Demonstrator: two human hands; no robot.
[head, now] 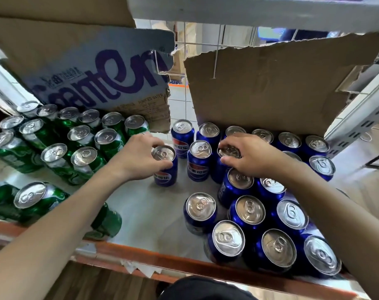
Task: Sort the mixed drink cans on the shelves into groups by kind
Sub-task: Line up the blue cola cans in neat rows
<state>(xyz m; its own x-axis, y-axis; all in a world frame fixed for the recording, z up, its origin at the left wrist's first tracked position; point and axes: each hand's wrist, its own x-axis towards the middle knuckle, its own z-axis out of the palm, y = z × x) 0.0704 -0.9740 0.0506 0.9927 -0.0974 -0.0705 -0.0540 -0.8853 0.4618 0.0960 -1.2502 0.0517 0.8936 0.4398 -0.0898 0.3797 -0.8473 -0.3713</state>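
Note:
Several green cans (pixel 84 161) stand grouped on the left of the white shelf (pixel 149 215). Several blue cans (pixel 249 213) fill the right side. My left hand (pixel 138 156) grips the rim of one blue can (pixel 165 169) standing alone near the middle. My right hand (pixel 251 156) grips the top of another blue can (pixel 228 152) among the blue group; its body is mostly hidden by neighbours. Two more blue cans (pixel 199 161) stand between my hands.
A printed cardboard box (pixel 97 76) hangs over the green cans at the back left. A torn plain cardboard sheet (pixel 281 83) stands behind the blue cans. The shelf's orange front edge (pixel 162 259) runs below, with a white upper shelf (pixel 249 9) overhead.

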